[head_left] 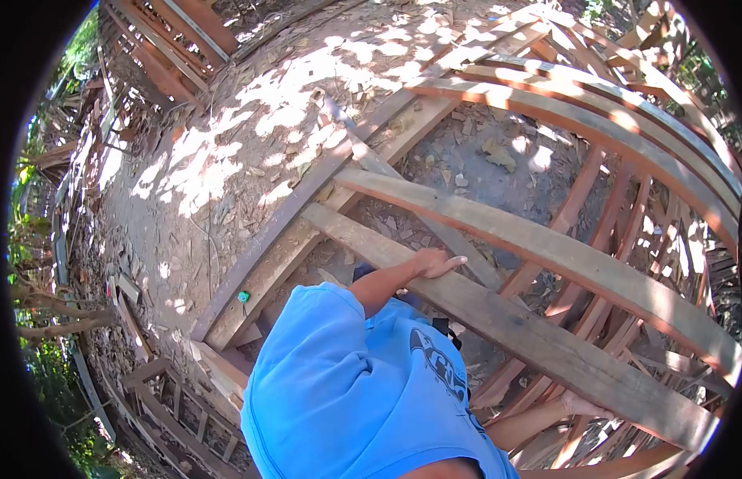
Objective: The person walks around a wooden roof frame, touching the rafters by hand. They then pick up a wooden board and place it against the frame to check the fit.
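A long, thick wooden beam (538, 339) runs slantwise across the view in front of my blue shirt. My left hand (436, 263) lies over its upper face, with the fingers curled at the far edge and partly hidden. Further down the same beam, my right hand (586, 405) grips the near edge from below; most of its fingers are out of sight. The beam's left end rests on a timber rail (263, 291). Beside it lies a second wooden beam (538, 243), roughly parallel and apart from my hands.
More curved planks (594, 116) lie at the upper right. Reddish timbers (574, 195) are stacked beneath the beams. A small green object (243, 297) sits on the rail. Leaf-strewn ground (211, 176) spreads to the left, and boards (179, 40) stand at the top left.
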Tool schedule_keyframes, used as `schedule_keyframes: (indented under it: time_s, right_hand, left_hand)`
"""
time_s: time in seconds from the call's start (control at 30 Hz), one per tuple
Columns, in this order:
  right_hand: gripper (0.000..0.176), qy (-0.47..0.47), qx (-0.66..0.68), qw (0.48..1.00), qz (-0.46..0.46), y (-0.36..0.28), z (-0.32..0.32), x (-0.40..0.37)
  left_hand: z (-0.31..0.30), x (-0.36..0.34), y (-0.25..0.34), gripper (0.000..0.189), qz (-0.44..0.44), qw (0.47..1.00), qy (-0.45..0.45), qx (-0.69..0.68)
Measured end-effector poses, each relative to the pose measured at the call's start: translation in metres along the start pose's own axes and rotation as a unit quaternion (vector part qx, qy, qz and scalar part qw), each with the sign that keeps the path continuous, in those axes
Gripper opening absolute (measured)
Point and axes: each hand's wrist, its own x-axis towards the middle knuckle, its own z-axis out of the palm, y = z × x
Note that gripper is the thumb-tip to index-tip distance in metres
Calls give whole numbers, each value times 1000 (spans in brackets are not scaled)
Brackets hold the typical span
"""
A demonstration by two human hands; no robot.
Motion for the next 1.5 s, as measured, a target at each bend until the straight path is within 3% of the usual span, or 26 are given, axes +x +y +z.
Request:
schedule_keyframes:
  time_s: [0.47,0.63,0.73,0.83,1.13,1.23,1.33,1.43,1.5]
  right_hand:
    - [83,63,60,995,-54,4,-7,6]
    - [79,65,34,996,-53,5,-3,4]
    - [77,70,20,996,-54,3,-4,3]
    - [75,76,5,996,-55,6,-7,1]
    - [69,102,-121,984,-81,-4,0,-3]
    - [67,124,-257,946,-154,-19,24,-7]
    - [65,112,-424,860,-261,-31,72,-11]
    - [63,-9,-412,879,-238,15,147,-27]
    - [37,-98,-368,908,-173,91,219,-67]
  left_hand:
    - [-2,1,-1,91,-28,999,-20,4]
    - [-7,-10,3,86,-17,1000,-21,-16]
    - [-5,-17,4,91,26,997,56,-46]
    - [-1,-16,1,91,20,997,67,-39]
    - [-8,-17,1,76,-15,998,36,-53]
    - [-10,-21,-16,59,55,987,146,-50]
    - [-8,-28,-54,50,58,964,256,-52]
    - [-15,-37,-110,51,41,945,321,-41]
    - [-28,-46,-147,52,-5,935,349,-69]
